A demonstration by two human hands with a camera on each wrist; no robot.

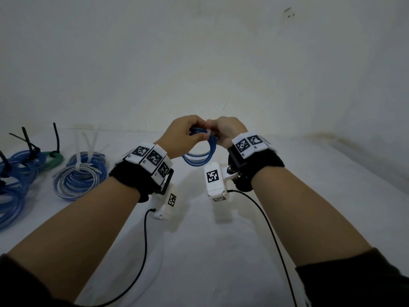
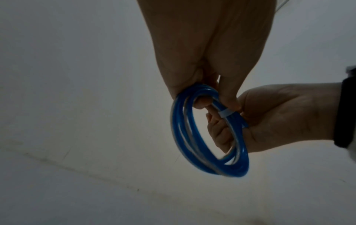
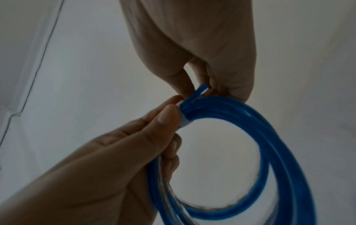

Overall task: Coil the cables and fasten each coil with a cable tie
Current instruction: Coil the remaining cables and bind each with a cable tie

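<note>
I hold a small blue cable coil (image 1: pixel 199 155) in the air above the white table (image 1: pixel 221 251), between both hands. A white cable tie (image 1: pixel 209 134) wraps its top strands. My left hand (image 1: pixel 199 134) grips the coil just left of the tie, fingers curled round the strands (image 2: pixel 202 94). My right hand (image 1: pixel 216 130) pinches the coil right beside the tie (image 3: pixel 185 120), with a short blue cable end (image 3: pixel 201 89) poking out between its thumb and finger. In the left wrist view the right hand's fingers (image 2: pixel 219 134) reach through the coil (image 2: pixel 238 165). The tie's tail is hidden.
On the table's left lie tied coils: a blue and clear one with white ties (image 1: pixel 80 176), blue ones with black ties (image 1: pixel 20 171), and a green one (image 1: pixel 54 159). A pale wall (image 1: pixel 221 63) stands close behind. Black camera leads (image 1: pixel 145 240) hang from both wrists.
</note>
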